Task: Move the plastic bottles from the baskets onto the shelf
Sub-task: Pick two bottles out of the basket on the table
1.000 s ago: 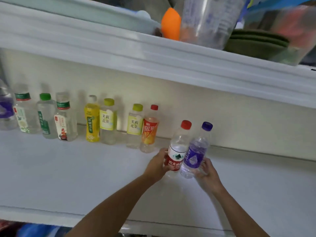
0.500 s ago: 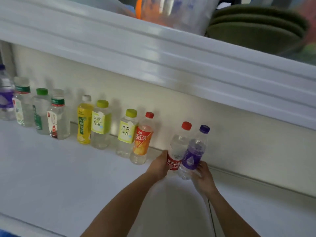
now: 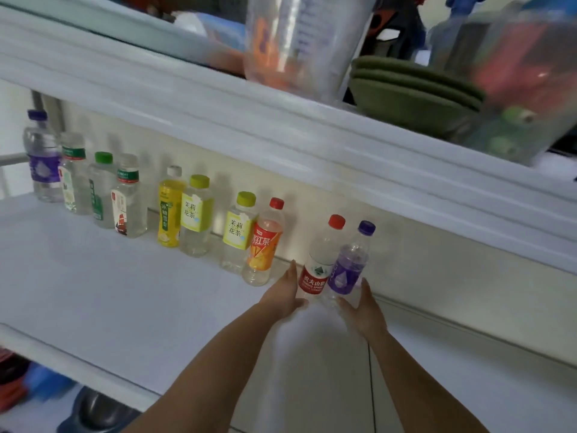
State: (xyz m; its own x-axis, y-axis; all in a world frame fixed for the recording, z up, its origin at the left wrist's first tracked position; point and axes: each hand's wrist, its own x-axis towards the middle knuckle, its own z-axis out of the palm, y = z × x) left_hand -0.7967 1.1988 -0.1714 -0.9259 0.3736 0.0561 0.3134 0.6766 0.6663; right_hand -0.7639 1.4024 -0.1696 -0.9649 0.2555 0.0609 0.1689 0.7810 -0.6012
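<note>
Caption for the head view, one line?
Left hand and right hand flank a red-label bottle and a purple-label bottle ending the row on the white shelf.

Left forearm and left hand, bare from the lower frame edge to the fingertips. Right forearm and right hand, likewise bare; both wrists uncovered.

White shelf, centre of frame: row of eight bottles along the back wall, from left edge to centre. To their right stand the red-label bottle and the purple-label bottle, side by side and touching. Left hand, fingers straight, is just beside the red-label bottle. Right hand, fingers straight, is at the purple-label bottle's base. Upper right: stacked green plates and a clear jug.
</note>
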